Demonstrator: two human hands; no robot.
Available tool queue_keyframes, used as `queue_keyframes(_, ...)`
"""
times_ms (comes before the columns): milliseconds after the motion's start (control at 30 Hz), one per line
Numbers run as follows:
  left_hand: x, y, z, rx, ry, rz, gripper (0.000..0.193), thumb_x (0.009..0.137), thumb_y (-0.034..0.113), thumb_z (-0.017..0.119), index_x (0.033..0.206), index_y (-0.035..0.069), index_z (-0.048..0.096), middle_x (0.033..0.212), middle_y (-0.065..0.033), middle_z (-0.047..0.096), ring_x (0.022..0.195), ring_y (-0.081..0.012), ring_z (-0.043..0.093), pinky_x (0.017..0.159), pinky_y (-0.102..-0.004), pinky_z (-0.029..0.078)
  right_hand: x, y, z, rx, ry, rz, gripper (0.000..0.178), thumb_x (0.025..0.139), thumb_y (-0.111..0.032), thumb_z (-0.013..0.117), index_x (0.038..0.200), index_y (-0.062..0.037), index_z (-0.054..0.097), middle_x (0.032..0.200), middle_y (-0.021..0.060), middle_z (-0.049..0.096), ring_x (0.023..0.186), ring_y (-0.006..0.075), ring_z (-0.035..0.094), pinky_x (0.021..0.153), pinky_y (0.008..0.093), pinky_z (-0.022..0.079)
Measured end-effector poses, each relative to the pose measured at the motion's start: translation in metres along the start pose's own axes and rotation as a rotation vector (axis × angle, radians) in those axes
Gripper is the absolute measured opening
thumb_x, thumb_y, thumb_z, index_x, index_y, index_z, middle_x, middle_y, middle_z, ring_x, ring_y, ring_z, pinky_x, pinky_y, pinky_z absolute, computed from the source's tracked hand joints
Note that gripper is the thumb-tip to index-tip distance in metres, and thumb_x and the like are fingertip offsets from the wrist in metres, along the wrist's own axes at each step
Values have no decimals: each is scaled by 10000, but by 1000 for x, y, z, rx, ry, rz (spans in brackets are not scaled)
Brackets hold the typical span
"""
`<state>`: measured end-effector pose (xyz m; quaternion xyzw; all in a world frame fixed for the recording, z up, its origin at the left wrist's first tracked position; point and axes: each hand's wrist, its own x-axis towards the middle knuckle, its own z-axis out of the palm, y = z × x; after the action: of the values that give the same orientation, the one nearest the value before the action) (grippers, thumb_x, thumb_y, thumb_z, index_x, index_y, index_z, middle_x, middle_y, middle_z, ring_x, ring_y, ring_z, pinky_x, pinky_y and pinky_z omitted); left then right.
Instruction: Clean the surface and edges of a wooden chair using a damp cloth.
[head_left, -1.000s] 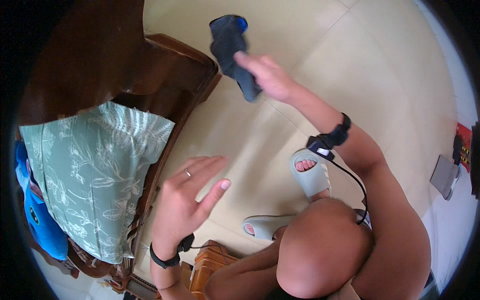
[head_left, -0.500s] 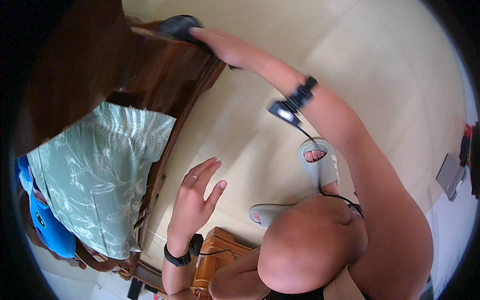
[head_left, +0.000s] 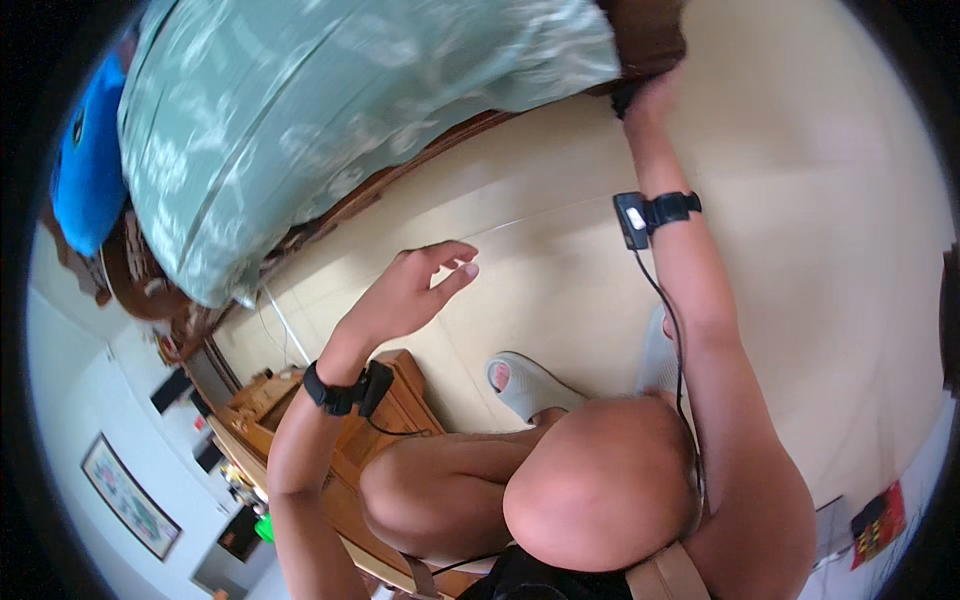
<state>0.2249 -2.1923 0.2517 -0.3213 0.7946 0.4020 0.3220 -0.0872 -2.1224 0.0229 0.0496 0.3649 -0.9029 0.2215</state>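
Note:
My right hand (head_left: 652, 100) reaches out to the far end of a dark wooden bench (head_left: 650, 40). It is blurred, and a black object (head_left: 624, 100) shows at its inner side against the wood; I cannot make out its kind. A pale green cushion (head_left: 370, 110) with white leaf patterns covers the bench seat just left of that hand. Over the floor in front of the bench hangs my left hand (head_left: 415, 290), empty, its fingers slightly bent and the thumb apart.
Below my left hand stands a light brown wooden cabinet (head_left: 390, 420). A blue plush thing (head_left: 88, 160) lies at the bench's left end. My bent knees and grey slippers (head_left: 535, 385) are close below. Thin cables run from both black wrist straps. A red package (head_left: 880, 522) is at lower right.
The view has turned, so the bench now lies across the top. My right hand has moved from the bench's upper left part to its right end. My left hand stays raised and empty.

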Motion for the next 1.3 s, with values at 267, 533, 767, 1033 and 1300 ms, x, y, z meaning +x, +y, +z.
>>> queue_keyframes(267, 51, -72, 52, -697, 193, -131, 354, 1074, 326, 537, 1201, 22, 667, 1131, -75, 718, 1040, -189, 660, 925, -348, 521, -48, -33, 20, 56, -6, 247, 648, 1091, -519, 231, 1556, -96, 389, 1581, 114, 431, 1458, 306, 380, 1239, 502, 236)
queue_keyframes(533, 83, -74, 81, -647, 105, 119, 339, 1070, 326, 515, 1193, 51, 671, 1139, -55, 719, 1018, -171, 664, 904, -328, 512, -30, -53, 18, 197, -252, 496, 789, 1042, -561, 250, 1637, -52, 162, 1712, 170, 145, 1576, 350, 128, 1278, 548, 51)
queue_keyframes(767, 83, -51, 76, -653, 149, 85, 349, 1075, 330, 501, 1196, 47, 665, 1146, -63, 716, 1018, -171, 665, 914, -330, 511, -17, -70, 23, -81, -410, 470, 923, 1005, -659, 222, 1642, -33, -14, 1728, 175, 2, 1595, 349, -4, 1279, 513, -18)
queue_keyframes(1033, 90, -63, 92, -967, 199, 23, 507, 1084, 451, 471, 1267, -1, 608, 1203, -107, 683, 993, -204, 674, 868, -343, 553, -39, -70, 34, 4, -133, 684, 982, 982, -704, 308, 1629, 2, 88, 1720, 193, 60, 1588, 350, 77, 1282, 525, 51)
queue_keyframes(1300, 72, -46, 86, -1195, 505, -58, 697, 1067, 571, 417, 1475, 6, 450, 1328, -145, 601, 1203, -253, 594, 923, -397, 557, -160, -67, 107, -1052, -735, 862, 612, 1066, -441, 475, 1453, 31, 425, 1434, 217, 556, 1335, 342, 539, 1137, 455, 407)
